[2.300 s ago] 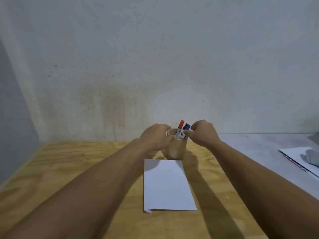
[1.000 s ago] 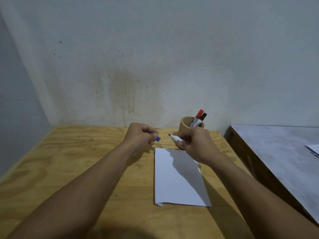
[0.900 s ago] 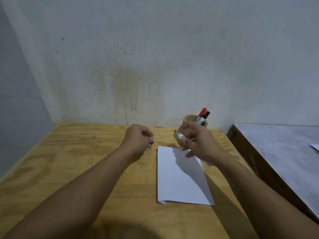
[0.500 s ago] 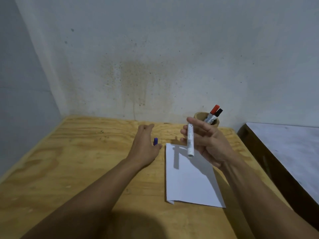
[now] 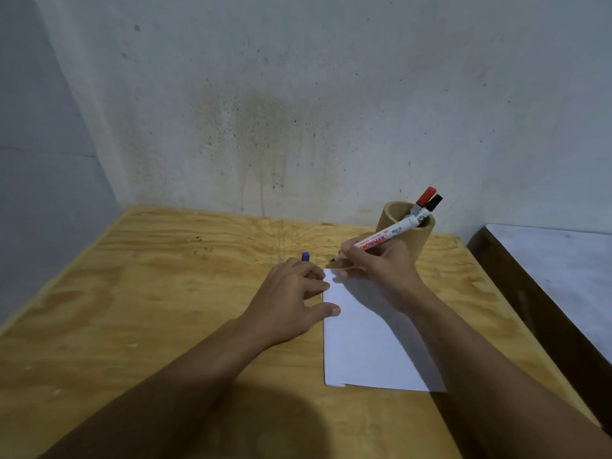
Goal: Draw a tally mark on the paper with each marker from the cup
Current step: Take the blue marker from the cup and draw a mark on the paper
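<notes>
A white sheet of paper (image 5: 367, 339) lies on the wooden table (image 5: 159, 293). My right hand (image 5: 381, 266) grips an uncapped white marker (image 5: 385, 239) in a writing hold, its tip at the paper's far left corner. My left hand (image 5: 291, 293) lies flat, fingers spread, pressing the paper's left edge. The marker's blue cap (image 5: 305, 256) stands on the table just beyond my left fingers. Behind my right hand a brown cup (image 5: 402, 231) holds a red-capped marker (image 5: 425, 196) and a black-capped marker (image 5: 433, 203).
A stained wall rises right behind the table, and another wall closes the left side. A second, grey-topped table (image 5: 563, 270) stands to the right across a narrow gap.
My right hand took the marker from the cup, my left pulled off its blue cap and set it on the table. The marker turned to a writing grip and came down to the paper.
</notes>
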{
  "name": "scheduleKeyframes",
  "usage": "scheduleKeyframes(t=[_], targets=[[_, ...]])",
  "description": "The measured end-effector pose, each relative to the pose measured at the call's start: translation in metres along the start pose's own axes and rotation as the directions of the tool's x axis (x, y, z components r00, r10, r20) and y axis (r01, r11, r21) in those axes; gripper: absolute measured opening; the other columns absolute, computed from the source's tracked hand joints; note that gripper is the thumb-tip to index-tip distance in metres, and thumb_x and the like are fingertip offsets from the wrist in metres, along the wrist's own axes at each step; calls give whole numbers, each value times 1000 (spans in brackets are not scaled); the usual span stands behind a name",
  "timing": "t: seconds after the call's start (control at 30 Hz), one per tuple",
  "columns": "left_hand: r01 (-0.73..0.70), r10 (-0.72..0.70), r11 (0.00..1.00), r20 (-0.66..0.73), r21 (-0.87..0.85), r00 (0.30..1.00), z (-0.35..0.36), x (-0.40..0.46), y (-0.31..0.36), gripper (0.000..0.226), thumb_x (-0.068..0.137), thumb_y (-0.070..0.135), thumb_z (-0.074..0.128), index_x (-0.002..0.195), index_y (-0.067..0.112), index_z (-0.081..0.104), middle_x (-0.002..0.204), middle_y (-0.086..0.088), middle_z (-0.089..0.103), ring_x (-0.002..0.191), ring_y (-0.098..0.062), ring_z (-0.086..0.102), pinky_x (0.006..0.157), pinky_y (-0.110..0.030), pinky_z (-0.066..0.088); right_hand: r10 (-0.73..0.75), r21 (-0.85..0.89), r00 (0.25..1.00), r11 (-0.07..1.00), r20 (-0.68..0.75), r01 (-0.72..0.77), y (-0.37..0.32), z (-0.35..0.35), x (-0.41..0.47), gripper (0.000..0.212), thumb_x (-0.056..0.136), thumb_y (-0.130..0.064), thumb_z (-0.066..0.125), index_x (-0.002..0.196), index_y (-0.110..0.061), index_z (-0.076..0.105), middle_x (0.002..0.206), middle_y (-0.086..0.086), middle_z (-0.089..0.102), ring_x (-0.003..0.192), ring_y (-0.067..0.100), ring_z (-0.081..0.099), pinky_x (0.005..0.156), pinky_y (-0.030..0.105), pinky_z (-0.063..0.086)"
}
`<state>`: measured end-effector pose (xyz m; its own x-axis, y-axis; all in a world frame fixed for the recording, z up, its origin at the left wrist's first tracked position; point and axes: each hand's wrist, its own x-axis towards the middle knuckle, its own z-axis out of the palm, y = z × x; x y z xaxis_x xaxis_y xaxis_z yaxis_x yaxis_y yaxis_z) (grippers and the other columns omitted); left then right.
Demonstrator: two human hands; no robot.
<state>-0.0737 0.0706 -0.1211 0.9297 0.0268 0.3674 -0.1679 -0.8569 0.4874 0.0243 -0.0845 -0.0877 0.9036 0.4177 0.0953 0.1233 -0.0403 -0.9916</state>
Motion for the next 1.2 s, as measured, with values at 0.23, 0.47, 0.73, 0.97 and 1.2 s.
scheduleKeyframes(t=[0.23,0.47,0.73,0.97,1.2], targets=[[16,-17,999,23,33,1000,2,-1,-1,50,76,53,66,115,21,68,125,7,62,115,-9,46,100,-35,38,-22,-31,1000,999,-19,21,6,11,5,26,76,12,72,99,18,60,82,26,63,75,32,66,62,31,61],[78,-78,997,2,-10,997,3,-3,-1,55,71,56,69,115,24,68,123,9,60,114,-8,43,97,-35,42,-132,-100,991,987,-15,129,27,3,9,13,75,3,76,84,8,68,81,26,71,76,39,73,72,46,63],[100,-100,995,16,-26,995,4,-4,0,58,70,56,70,117,22,66,122,9,58,113,-8,43,97,-35,43,-185,-171,982,968,20,186,30,3,8,12,77,1,76,84,7,70,81,22,73,73,31,73,69,35,63],[127,-126,991,32,-33,991,2,-4,4,57,71,54,70,118,22,66,123,8,58,115,-9,43,97,-40,46,-211,-203,977,956,32,213,31,3,7,11,77,0,76,82,8,70,80,23,72,75,32,72,70,35,62],[141,-140,990,39,-26,989,2,-4,5,57,71,55,70,117,22,66,124,8,58,115,-8,44,96,-41,47,-191,-222,980,954,54,199,30,3,7,11,75,2,76,81,10,69,79,25,72,71,33,72,67,37,63]])
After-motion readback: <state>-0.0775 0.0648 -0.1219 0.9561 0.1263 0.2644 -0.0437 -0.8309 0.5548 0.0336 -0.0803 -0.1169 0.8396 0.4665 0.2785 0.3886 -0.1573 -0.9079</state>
